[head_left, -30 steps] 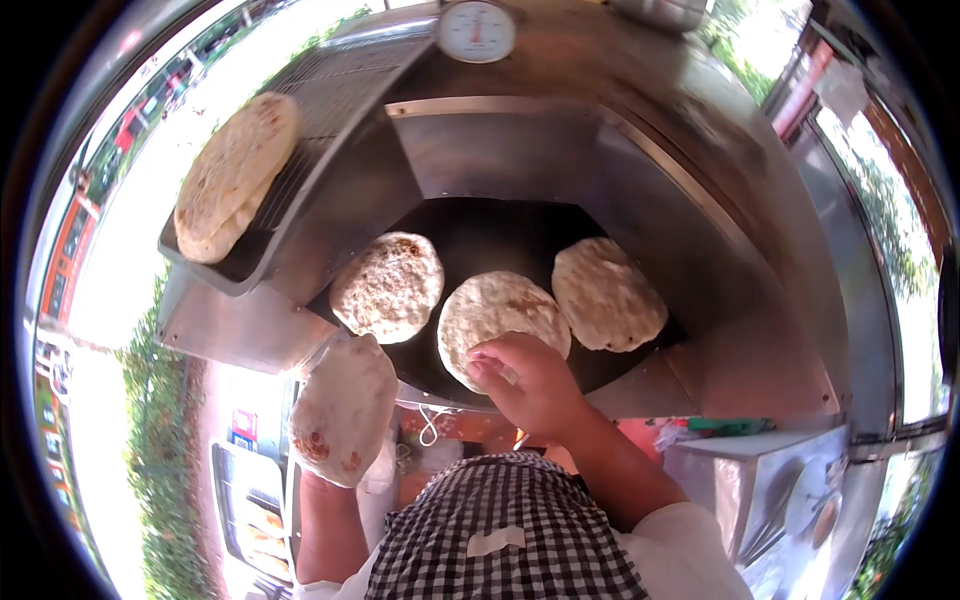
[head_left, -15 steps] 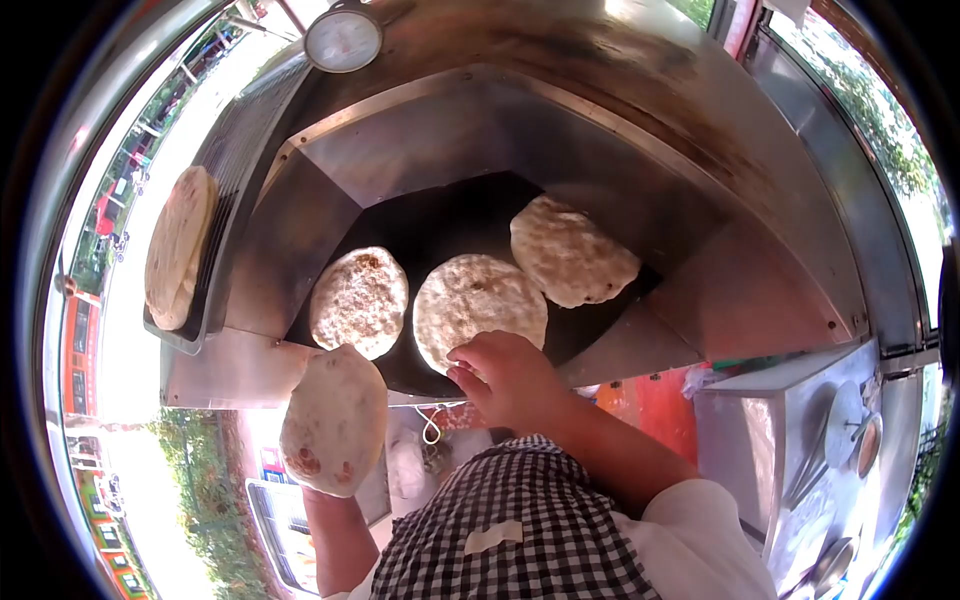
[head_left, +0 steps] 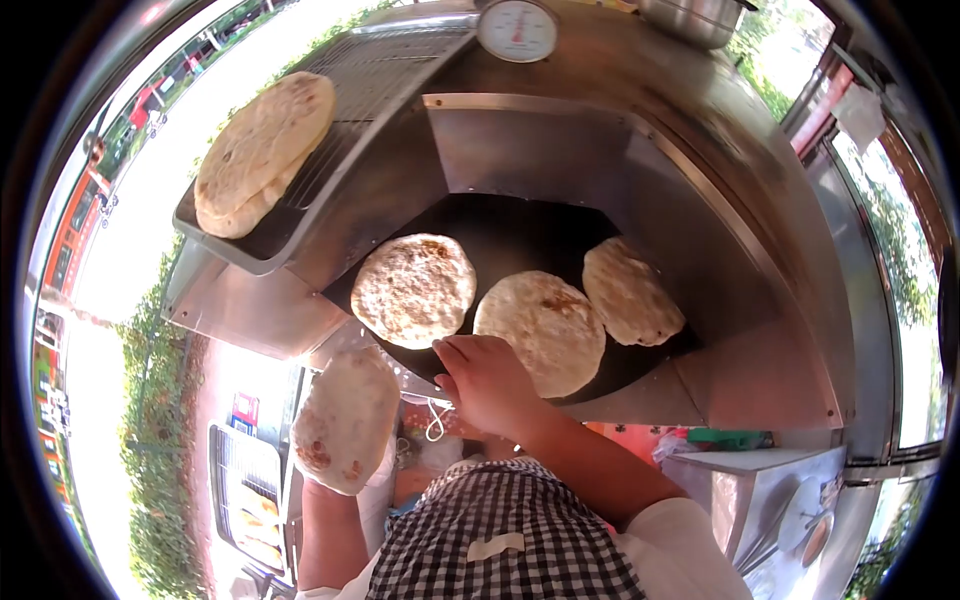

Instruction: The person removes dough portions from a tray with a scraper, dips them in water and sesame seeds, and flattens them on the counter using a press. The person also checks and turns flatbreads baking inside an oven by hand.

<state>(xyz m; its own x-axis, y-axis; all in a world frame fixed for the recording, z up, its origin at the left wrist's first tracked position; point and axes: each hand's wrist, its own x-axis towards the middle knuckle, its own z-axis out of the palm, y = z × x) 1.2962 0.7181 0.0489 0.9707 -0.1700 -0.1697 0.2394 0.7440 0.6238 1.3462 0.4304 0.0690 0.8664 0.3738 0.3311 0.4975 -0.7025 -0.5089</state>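
Pale flatbread (head_left: 345, 420) hid the left hand, its grip I could not tell; the unclenched right hand (head_left: 490, 380) probably needed light fingertips beside the browned bread (head_left: 413, 290).

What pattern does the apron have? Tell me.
The apron is black and white checked; the head view shows it best.

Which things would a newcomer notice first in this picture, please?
Probably the three browned flatbreads on the dark central griddle, the right hand at the leftmost one's edge. Next, the paler bread held at lower left, and the stacked breads on the tray, upper left.
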